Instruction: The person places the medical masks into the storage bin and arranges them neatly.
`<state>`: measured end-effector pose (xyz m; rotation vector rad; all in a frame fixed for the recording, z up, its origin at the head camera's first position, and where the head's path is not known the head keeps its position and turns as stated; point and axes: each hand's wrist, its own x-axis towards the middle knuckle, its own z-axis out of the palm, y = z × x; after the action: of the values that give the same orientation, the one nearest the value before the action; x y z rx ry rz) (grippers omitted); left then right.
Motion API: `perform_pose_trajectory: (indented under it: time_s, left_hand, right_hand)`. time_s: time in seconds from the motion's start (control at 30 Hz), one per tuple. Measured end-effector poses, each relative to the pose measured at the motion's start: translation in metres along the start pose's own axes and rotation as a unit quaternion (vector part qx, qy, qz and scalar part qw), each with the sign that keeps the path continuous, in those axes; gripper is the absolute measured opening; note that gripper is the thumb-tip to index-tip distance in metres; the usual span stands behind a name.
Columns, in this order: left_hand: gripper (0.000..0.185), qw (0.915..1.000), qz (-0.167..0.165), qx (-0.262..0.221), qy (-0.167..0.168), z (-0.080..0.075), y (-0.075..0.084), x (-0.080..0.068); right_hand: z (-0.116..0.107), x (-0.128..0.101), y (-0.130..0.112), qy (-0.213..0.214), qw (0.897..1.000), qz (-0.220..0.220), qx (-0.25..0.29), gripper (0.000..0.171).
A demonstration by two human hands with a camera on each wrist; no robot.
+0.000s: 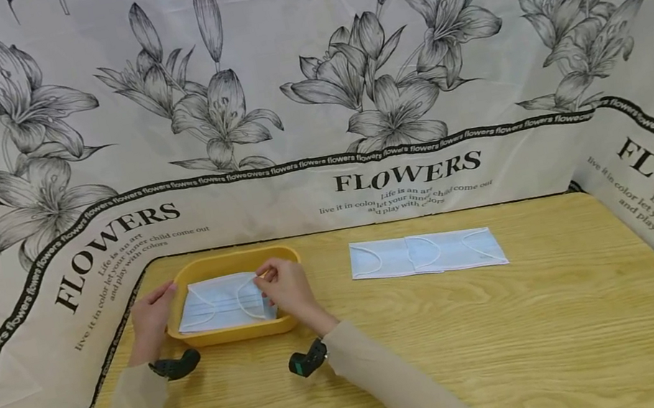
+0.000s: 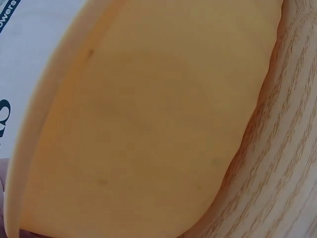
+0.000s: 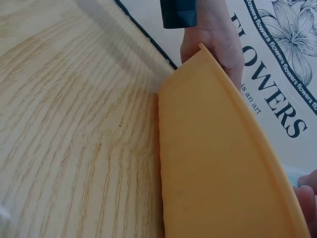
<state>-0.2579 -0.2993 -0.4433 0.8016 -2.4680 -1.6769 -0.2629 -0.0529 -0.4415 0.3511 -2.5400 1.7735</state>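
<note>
A pale blue pleated face mask with white ear loops lies in the yellow plastic tray. Another blue edge shows beneath it at its right end. My right hand pinches the mask near its upper right corner, over the tray's right side. At the tray's left end, my left hand grips the rim, also seen as a hand at the far corner in the right wrist view. The tray's outer wall fills most of the left wrist view and hides the mask there.
Two more face masks appear to lie flat and overlapping on the wooden table, right of the tray. White flower-printed cloth rises behind the table and along both sides. A dark wrist device sits on each wrist.
</note>
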Motion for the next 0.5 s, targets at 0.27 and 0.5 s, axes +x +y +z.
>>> perform_pose_trajectory:
  time_s: [0.27, 0.5]
  left_hand:
    - [0.050, 1.0000, -0.006, 0.005, 0.003, -0.0001, -0.0001, 0.0004]
    - [0.050, 0.9999, -0.010, -0.001, 0.003, 0.0005, -0.0004, 0.0003]
  right_hand:
    - [0.0022, -0.0017, -0.0029, 0.025, 1.000, 0.004, -0.006, 0.011]
    - [0.0046, -0.0021, -0.0031, 0.059, 0.998, -0.008, -0.019, 0.011]
